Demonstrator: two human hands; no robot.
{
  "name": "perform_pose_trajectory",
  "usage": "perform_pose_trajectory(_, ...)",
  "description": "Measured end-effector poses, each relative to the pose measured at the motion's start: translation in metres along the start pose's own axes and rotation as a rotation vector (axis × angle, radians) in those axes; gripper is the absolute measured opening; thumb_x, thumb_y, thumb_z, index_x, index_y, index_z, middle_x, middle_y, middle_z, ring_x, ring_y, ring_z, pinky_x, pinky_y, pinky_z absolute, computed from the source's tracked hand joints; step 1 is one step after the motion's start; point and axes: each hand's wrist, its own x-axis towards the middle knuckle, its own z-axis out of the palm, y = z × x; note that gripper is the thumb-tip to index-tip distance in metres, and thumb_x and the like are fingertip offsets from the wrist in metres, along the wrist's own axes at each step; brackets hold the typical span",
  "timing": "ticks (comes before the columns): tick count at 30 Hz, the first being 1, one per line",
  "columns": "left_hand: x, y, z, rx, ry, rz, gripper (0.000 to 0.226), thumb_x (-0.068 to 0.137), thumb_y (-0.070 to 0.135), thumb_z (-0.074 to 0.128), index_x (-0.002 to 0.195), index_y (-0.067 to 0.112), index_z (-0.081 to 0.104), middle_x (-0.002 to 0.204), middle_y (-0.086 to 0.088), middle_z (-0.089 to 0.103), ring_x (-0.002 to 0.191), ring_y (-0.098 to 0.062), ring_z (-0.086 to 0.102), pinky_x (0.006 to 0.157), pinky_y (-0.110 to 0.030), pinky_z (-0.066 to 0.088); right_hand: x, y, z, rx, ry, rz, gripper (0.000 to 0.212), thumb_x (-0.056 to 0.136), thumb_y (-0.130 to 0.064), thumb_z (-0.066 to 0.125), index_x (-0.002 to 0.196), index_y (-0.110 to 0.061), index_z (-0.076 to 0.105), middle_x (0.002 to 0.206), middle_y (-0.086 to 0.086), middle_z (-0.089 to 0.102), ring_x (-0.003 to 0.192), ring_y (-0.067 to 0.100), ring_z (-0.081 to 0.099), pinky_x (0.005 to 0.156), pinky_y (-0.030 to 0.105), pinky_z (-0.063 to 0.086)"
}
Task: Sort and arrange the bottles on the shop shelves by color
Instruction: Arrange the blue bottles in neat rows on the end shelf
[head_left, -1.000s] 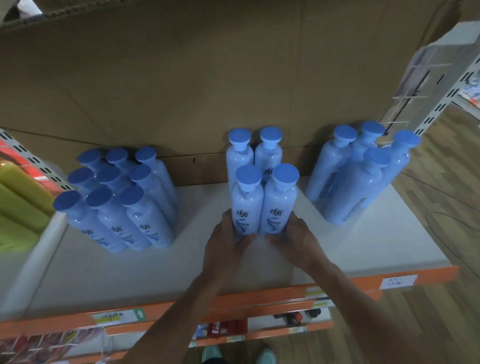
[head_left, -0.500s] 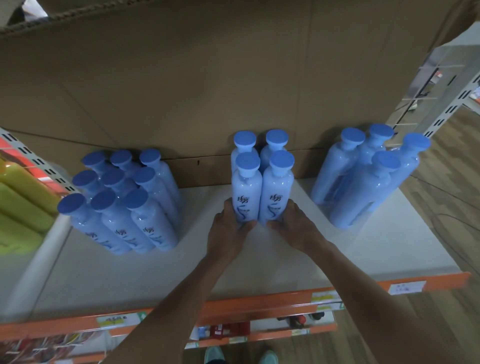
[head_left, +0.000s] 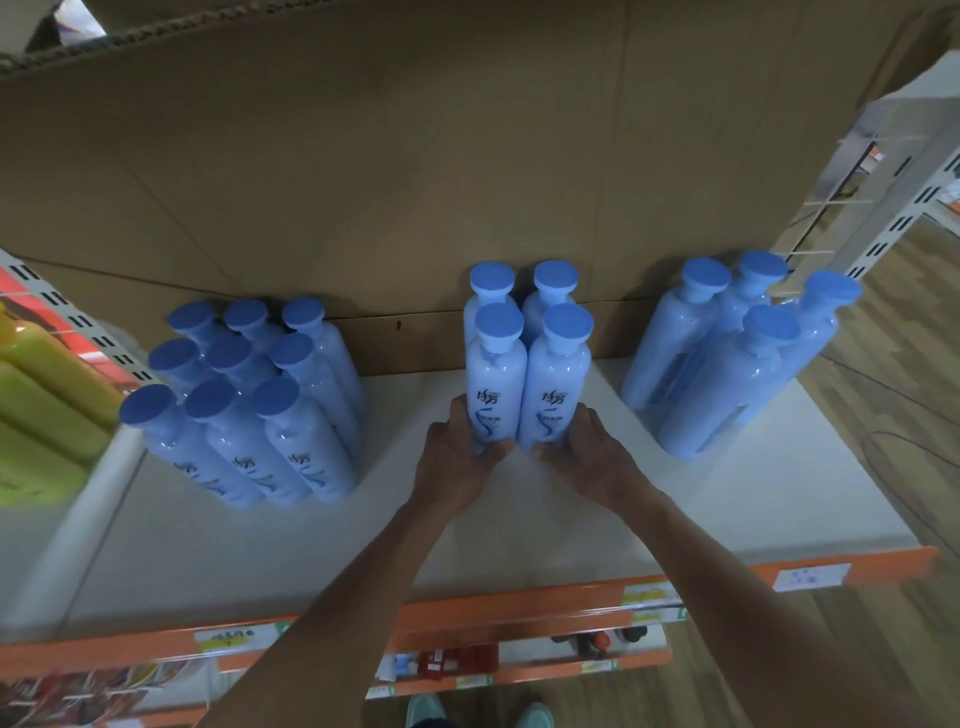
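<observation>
Gripping the two near bottles of the middle cluster, the person has one in each hand. The left hand (head_left: 457, 460) curls round the base of the near-left pale blue bottle (head_left: 496, 384), and the right hand (head_left: 589, 454) curls round the base of the near-right pale blue bottle (head_left: 557, 389), with a thumb across each front. Both bottles stand upright on the white shelf (head_left: 467, 535), touching each other, with two matching bottles (head_left: 553, 283) close behind them at the cardboard backing (head_left: 415, 182).

To the left stands a tight block of nine blue bottles (head_left: 249, 415), and to the right a looser blue group (head_left: 727, 364); both are well apart from the middle four. Yellow-green bottles (head_left: 47, 405) lie in the neighbouring bay at the far left.

This shelf shows only blue, so the sorting by colour looks largely done here. What remains seems to be squaring this cluster and perhaps closing the gaps between the three groups.
</observation>
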Motion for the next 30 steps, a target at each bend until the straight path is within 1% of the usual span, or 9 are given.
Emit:
perform_pose_trajectory(3, 0.002, -0.002, -0.003, -0.002, -0.040, -0.037, 0.071, 0.071, 0.066, 0.065, 0.128, 0.035, 0.036, 0.119, -0.001, 0.061, 0.107, -0.020, 0.059, 0.083, -0.039, 0.055, -0.001, 0.002, 0.002, -0.014, 0.012, 0.010, 0.061, 0.084, -0.047, 0.067, 0.132, -0.020, 0.041, 0.124, 0.000, 0.050, 0.114, 0.022, 0.054, 0.089, 0.037, 0.045)
perform_pose_trajectory(7, -0.006, 0.004, -0.001, -0.041, -0.018, -0.026, 0.068, 0.083, 0.035, 0.075, 0.139, 0.026, 0.038, 0.122, 0.011, 0.057, 0.114, -0.016, 0.057, 0.083, -0.023, 0.043, -0.005, 0.007, 0.004, -0.025, 0.016, 0.001, 0.063, 0.085, -0.044, 0.065, 0.138, -0.022, 0.039, 0.129, 0.000, 0.049, 0.118, 0.022, 0.053, 0.093, 0.037, 0.045)
perform_pose_trajectory(11, -0.035, 0.009, 0.008, 0.041, 0.101, -0.047, 0.073, 0.085, 0.029, 0.071, 0.145, 0.019, 0.031, 0.139, -0.001, 0.048, 0.127, -0.023, 0.047, 0.098, -0.035, 0.045, -0.013, 0.018, 0.002, 0.003, 0.049, -0.012, 0.063, 0.087, -0.038, 0.064, 0.143, -0.022, 0.039, 0.133, -0.001, 0.050, 0.114, 0.020, 0.058, 0.094, 0.039, 0.049)
perform_pose_trajectory(13, -0.051, 0.012, 0.014, 0.114, 0.184, -0.031, 0.061, 0.087, 0.029, 0.068, 0.139, 0.018, 0.037, 0.134, 0.000, 0.050, 0.123, -0.022, 0.048, 0.096, -0.040, 0.047, -0.022, 0.026, -0.002, 0.022, 0.086, -0.032, 0.060, 0.091, -0.030, 0.063, 0.145, -0.019, 0.040, 0.134, 0.000, 0.048, 0.101, 0.018, 0.062, 0.093, 0.036, 0.050)
perform_pose_trajectory(15, -0.063, 0.017, 0.019, 0.179, 0.251, 0.102, 0.040, 0.088, 0.029, 0.066, 0.123, 0.020, 0.049, 0.119, 0.002, 0.057, 0.110, -0.022, 0.053, 0.087, -0.040, 0.051, -0.032, 0.037, -0.010, 0.003, 0.139, -0.080, 0.055, 0.092, -0.024, 0.063, 0.144, -0.017, 0.044, 0.133, 0.001, 0.049, 0.096, 0.018, 0.062, 0.092, 0.035, 0.050)
perform_pose_trajectory(18, -0.072, 0.034, 0.033, 0.269, 0.201, 0.270, 0.019, 0.090, 0.033, 0.062, 0.105, 0.021, 0.060, 0.099, 0.003, 0.063, 0.094, -0.021, 0.058, 0.077, -0.037, 0.051, -0.044, 0.054, -0.026, -0.044, 0.212, -0.148, 0.046, 0.091, -0.019, 0.064, 0.135, -0.016, 0.054, 0.127, 0.004, 0.056, 0.098, 0.020, 0.064, 0.089, 0.034, 0.052)
perform_pose_trajectory(21, -0.074, 0.059, 0.058, 0.294, 0.006, 0.346, 0.035, 0.093, 0.041, 0.057, 0.123, 0.024, 0.058, 0.111, 0.003, 0.063, 0.105, -0.019, 0.057, 0.087, -0.037, 0.049, -0.054, 0.074, -0.048, -0.090, 0.260, -0.186, 0.030, 0.086, -0.008, 0.061, 0.113, -0.020, 0.067, 0.113, 0.001, 0.062, 0.095, 0.020, 0.066, 0.081, 0.035, 0.055)
perform_pose_trajectory(24, -0.061, 0.082, 0.082, 0.324, -0.093, 0.390, 0.055, 0.094, 0.044, 0.055, 0.143, 0.021, 0.045, 0.132, -0.002, 0.054, 0.122, -0.022, 0.049, 0.097, -0.037, 0.043, -0.067, 0.095, -0.076, -0.161, 0.326, -0.147, 0.029, 0.078, 0.000, 0.058, 0.095, -0.022, 0.068, 0.100, 0.000, 0.062, 0.090, 0.023, 0.064, 0.073, 0.038, 0.055)
perform_pose_trajectory(30, -0.013, 0.130, 0.106, 0.329, -0.115, 0.452, 0.070, 0.088, 0.052, 0.053, 0.144, 0.012, 0.041, 0.133, -0.012, 0.054, 0.119, -0.033, 0.053, 0.093, -0.043, 0.048, -0.065, 0.135, -0.137, -0.118, 0.482, 0.035, 0.025, 0.082, -0.005, 0.059, 0.103, -0.019, 0.060, 0.102, 0.001, 0.063, 0.092, 0.026, 0.064, 0.079, 0.043, 0.053)
